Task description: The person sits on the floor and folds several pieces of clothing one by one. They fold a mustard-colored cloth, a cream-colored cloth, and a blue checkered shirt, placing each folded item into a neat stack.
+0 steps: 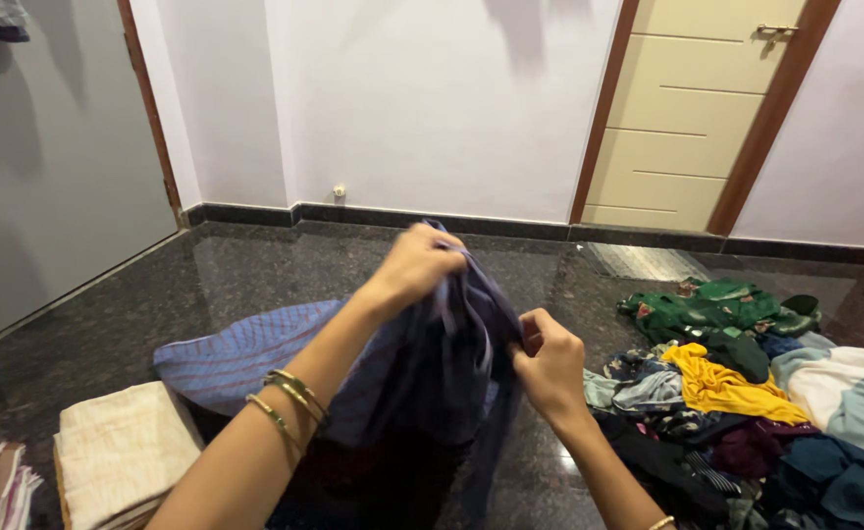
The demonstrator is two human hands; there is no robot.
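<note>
Blue checked cotton cloth (422,363): pinched by left hand (420,263) and right hand (549,363), over dark polished stone floor (255,265); mixed clothes heap (746,393) at floor's right edge.

White walls (432,98), dark polished stone floor (255,265), cream panelled door (687,108), grey door (49,167)

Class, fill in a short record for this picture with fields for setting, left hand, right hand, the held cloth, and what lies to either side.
Setting: dark polished floor, white wall, cream door
Left hand: gripping the top of the blue striped cloth, bangles on the wrist
Right hand: pinching the same cloth at its edge
Cloth: lifted, one end trailing on the floor
Left side: folded cream cloth
Right side: loose heap of mixed clothes, yellow and green among them
</note>
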